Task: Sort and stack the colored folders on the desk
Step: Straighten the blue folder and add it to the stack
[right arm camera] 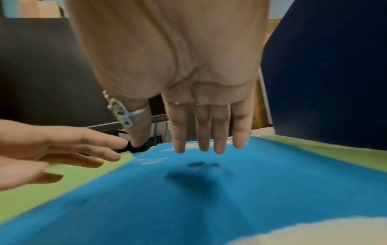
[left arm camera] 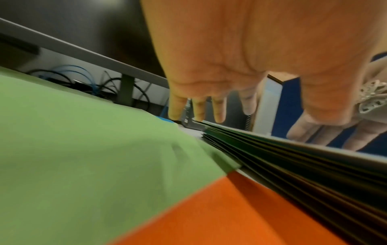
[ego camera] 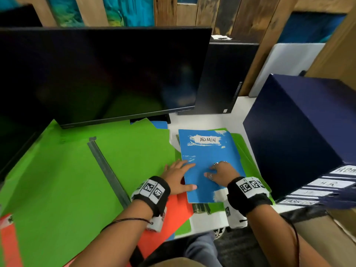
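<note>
A blue folder (ego camera: 208,157) labelled ADMIN lies on top of a stack of green folders (ego camera: 248,162) at the desk's centre right. My left hand (ego camera: 185,175) is open at the folder's left edge, fingers spread and thumb lying on the blue cover. My right hand (ego camera: 210,170) is over the blue folder (right arm camera: 209,199) with straight fingers (right arm camera: 217,140) pointing down, the tips just above or touching the cover. In the left wrist view my left hand (left arm camera: 230,116) reaches over the stack's layered edge (left arm camera: 293,165). A big open green folder (ego camera: 77,170) covers the left side. An orange folder (ego camera: 173,211) lies under my left wrist.
A dark monitor (ego camera: 96,74) stands behind the green folder, with a black computer tower (ego camera: 221,78) to its right. A navy box (ego camera: 300,132) with labelled files (ego camera: 327,185) stands close on the right. The white desk's front edge (ego camera: 208,222) is near my wrists. Another orange folder (ego camera: 7,237) lies at lower left.
</note>
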`<act>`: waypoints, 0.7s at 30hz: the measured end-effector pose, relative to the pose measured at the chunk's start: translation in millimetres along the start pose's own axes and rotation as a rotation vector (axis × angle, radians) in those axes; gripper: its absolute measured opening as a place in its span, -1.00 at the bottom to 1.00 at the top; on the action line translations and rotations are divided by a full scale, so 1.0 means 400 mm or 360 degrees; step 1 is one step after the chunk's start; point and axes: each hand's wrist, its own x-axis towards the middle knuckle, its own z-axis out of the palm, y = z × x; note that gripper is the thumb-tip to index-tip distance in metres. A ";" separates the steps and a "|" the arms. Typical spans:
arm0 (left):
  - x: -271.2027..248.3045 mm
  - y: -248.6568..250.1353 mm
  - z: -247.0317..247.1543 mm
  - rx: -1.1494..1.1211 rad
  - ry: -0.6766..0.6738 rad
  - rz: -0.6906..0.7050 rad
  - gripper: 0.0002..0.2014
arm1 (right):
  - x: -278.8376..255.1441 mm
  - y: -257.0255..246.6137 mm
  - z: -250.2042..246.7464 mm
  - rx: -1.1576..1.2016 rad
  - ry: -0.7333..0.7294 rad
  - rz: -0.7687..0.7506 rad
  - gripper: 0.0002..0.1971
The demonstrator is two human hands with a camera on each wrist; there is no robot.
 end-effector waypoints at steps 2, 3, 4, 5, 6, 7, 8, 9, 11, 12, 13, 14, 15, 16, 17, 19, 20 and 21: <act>-0.016 -0.041 -0.029 -0.0025 0.0177 -0.0146 -0.19 | 0.014 -0.043 0.001 0.0102 0.0141 -0.0031 -0.55; -0.027 -0.069 -0.044 -0.0018 0.0263 -0.0270 -0.23 | 0.021 -0.072 0.004 0.0174 0.0191 -0.0079 -0.58; -0.041 -0.103 -0.064 -0.0007 0.0332 -0.0407 -0.28 | 0.028 -0.109 0.005 0.0242 0.0209 -0.0152 -0.61; -0.059 -0.138 -0.084 -0.0001 0.0384 -0.0548 -0.33 | 0.033 -0.149 0.005 0.0292 0.0195 -0.0234 -0.62; -0.075 -0.172 -0.105 0.0008 0.0437 -0.0686 -0.39 | 0.036 -0.187 0.004 0.0330 0.0155 -0.0298 -0.63; -0.096 -0.210 -0.121 0.0030 0.0492 -0.0838 -0.46 | 0.039 -0.230 0.006 0.0375 0.0084 -0.0347 -0.63; -0.117 -0.244 -0.134 0.0061 0.0535 -0.0986 -0.52 | 0.049 -0.269 0.012 0.0419 -0.0013 -0.0353 -0.63; -0.138 -0.273 -0.139 0.0098 0.0548 -0.1123 -0.52 | 0.060 -0.304 0.020 0.0416 -0.0114 -0.0334 -0.62; -0.179 -0.330 -0.128 0.0107 0.0440 -0.1389 -0.20 | 0.090 -0.363 0.045 0.0259 -0.0292 -0.0253 -0.56; -0.200 -0.352 -0.116 0.0088 0.0336 -0.1506 0.02 | 0.103 -0.386 0.055 0.0138 -0.0330 -0.0208 -0.52; -0.217 -0.373 -0.101 0.0072 0.0239 -0.1587 0.17 | 0.113 -0.400 0.063 0.0033 -0.0334 -0.0172 -0.49; -0.234 -0.393 -0.087 0.0055 0.0160 -0.1630 0.26 | 0.124 -0.411 0.072 -0.0049 -0.0321 -0.0138 -0.43; -0.249 -0.406 -0.077 0.0059 0.0109 -0.1648 0.30 | 0.131 -0.416 0.078 -0.0117 -0.0308 -0.0113 -0.37; -0.262 -0.416 -0.071 0.0071 0.0090 -0.1636 0.32 | 0.137 -0.418 0.085 -0.0158 -0.0297 -0.0094 -0.34; -0.277 -0.420 -0.066 0.0082 0.0091 -0.1623 0.32 | 0.139 -0.420 0.091 -0.0180 -0.0289 -0.0086 -0.33; -0.296 -0.424 -0.056 0.0051 0.0143 -0.1591 0.33 | 0.143 -0.424 0.111 -0.0222 -0.0265 -0.0029 -0.31; -0.302 -0.427 -0.049 0.0009 0.0182 -0.1581 0.33 | 0.143 -0.426 0.122 -0.0241 -0.0255 0.0018 -0.27; -0.307 -0.428 -0.041 -0.0038 0.0215 -0.1575 0.33 | 0.142 -0.424 0.127 -0.0233 -0.0249 0.0079 -0.21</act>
